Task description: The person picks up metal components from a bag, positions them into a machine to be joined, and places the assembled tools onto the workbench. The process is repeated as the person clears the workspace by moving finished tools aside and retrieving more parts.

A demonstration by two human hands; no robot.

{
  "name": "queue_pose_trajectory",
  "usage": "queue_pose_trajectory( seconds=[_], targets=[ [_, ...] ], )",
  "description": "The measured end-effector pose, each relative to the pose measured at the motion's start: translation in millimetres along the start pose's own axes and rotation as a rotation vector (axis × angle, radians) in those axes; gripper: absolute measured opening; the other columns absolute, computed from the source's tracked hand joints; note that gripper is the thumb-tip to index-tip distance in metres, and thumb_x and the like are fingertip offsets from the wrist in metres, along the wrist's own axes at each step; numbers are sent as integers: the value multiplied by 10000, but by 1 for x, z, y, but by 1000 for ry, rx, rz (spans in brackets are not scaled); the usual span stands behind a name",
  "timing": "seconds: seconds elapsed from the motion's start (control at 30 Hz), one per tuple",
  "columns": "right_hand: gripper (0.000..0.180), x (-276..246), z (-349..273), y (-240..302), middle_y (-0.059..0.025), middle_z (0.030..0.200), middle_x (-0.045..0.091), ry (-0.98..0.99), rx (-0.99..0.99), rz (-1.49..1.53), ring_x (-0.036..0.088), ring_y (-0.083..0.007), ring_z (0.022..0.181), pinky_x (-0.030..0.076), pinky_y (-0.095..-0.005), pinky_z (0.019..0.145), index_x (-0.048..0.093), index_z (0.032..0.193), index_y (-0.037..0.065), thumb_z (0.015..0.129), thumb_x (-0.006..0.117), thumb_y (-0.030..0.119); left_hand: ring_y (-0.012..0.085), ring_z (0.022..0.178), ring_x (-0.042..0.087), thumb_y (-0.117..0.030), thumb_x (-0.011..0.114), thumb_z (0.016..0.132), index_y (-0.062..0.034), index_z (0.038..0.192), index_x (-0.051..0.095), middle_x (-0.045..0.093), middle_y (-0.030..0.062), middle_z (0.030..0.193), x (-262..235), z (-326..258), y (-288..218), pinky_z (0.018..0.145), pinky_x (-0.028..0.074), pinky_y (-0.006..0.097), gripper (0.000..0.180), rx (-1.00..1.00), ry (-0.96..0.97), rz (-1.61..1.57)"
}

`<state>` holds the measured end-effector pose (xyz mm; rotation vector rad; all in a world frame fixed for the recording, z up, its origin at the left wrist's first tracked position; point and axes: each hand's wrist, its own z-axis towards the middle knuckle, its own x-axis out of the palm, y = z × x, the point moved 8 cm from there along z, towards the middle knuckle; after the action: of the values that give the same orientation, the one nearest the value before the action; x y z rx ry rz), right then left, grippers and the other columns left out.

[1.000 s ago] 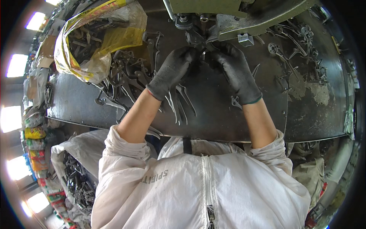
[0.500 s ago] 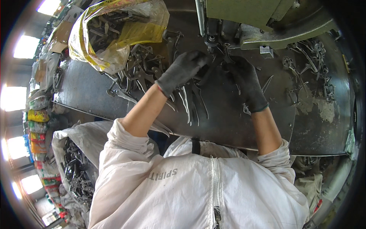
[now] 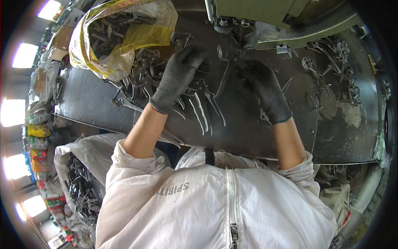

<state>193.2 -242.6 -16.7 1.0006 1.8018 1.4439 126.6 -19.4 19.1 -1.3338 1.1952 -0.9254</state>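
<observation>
My right hand (image 3: 265, 89), in a dark grey glove, is closed at the fingertips on a dark metal plier-like part (image 3: 225, 79). This part has a long curved handle pointing toward me and a round end, and it lies below the green machine. My left hand (image 3: 179, 76), gloved alike, is over the right side of a heap of similar metal parts (image 3: 145, 68). Its fingers are curled, and their tips are partly hidden, so I cannot make out what is in them. Several curved handles (image 3: 200, 112) lie on the table just below that hand.
The green machine (image 3: 257, 10) stands at the far side. A yellow-and-clear plastic bag (image 3: 81, 45) of metal parts sits at the far left. More parts (image 3: 331, 62) lie at the right on the metal table (image 3: 244, 133). A white sack (image 3: 99, 145) of dark parts stands at the lower left.
My left hand has moved left, away from the machine to the heap. My right hand has stayed near its place, and the plier-like part now shows between the hands. The view has shifted slightly.
</observation>
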Motion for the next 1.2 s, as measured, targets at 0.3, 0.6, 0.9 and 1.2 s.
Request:
queue_pose_trajectory(
  seconds=[0.3, 0.6, 0.9, 1.2],
  targets=[
    [286, -3, -1, -16, -74, 942, 674, -49, 76, 145, 631, -121, 695, 505, -255, 583, 582, 1270, -45, 1007, 574, 68, 170, 857, 708, -258, 605, 1022, 11, 1220, 660, 722, 90, 1016, -56, 47, -20, 769, 584, 305, 338, 2, -66, 115],
    [309, 16, -2, 13, -93, 1039, 669, 31, -297, -268, 646, -211, 820, 545, -342, 747, 614, 1299, -3, 994, 568, -8, 463, 1116, 646, -263, 517, 994, 5, 1242, 671, 666, 314, 1207, -303, 222, 43, 961, 512, 492, 397, 169, -534, 983],
    [390, -97, -78, -21, -111, 1314, 587, -1, -558, -1422, 535, -384, 1268, 473, -533, 1034, 701, 1227, 149, 839, 687, 114, 439, 1157, 640, -332, 535, 982, -2, 1227, 679, 689, 278, 1199, -338, 321, 52, 1012, 483, 458, 436, 299, -904, 859],
    [207, -108, -70, -26, -97, 1240, 630, -177, -765, -1332, 583, -358, 1237, 468, -546, 1077, 679, 982, 97, 779, 717, 108, 410, 1121, 664, -371, 574, 966, -9, 1201, 689, 714, 245, 1143, -289, 271, 21, 984, 496, 442, 446, 369, -439, 1537]
  ],
)
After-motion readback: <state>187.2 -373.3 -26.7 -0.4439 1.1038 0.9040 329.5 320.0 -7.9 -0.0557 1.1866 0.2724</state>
